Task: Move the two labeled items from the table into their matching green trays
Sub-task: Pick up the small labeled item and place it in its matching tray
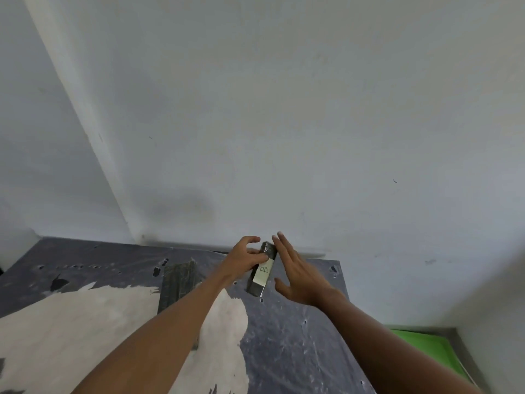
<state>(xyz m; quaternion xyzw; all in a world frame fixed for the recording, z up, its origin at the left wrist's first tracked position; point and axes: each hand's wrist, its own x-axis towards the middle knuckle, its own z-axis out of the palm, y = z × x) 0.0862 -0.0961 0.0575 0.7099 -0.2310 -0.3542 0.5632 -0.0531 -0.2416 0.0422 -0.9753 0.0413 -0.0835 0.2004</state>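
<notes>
A dark oblong item [262,273] with a pale paper label marked "B" lies near the far edge of the table [284,336]. My left hand [244,257] curls over its far left side, fingers touching its top end. My right hand [295,270] is spread flat just to the right of it, fingers apart, with nothing in it. A second dark flat item [177,282] lies to the left on the table, no label visible on it. One green tray [426,348] shows at the lower right, below the table's right edge, partly hidden by my right forearm.
The table is covered in worn dark grey sheeting with a large pale bare patch [71,336] at the near left. A plain white wall [284,123] rises right behind the table's far edge. A grey ledge [451,331] borders the tray.
</notes>
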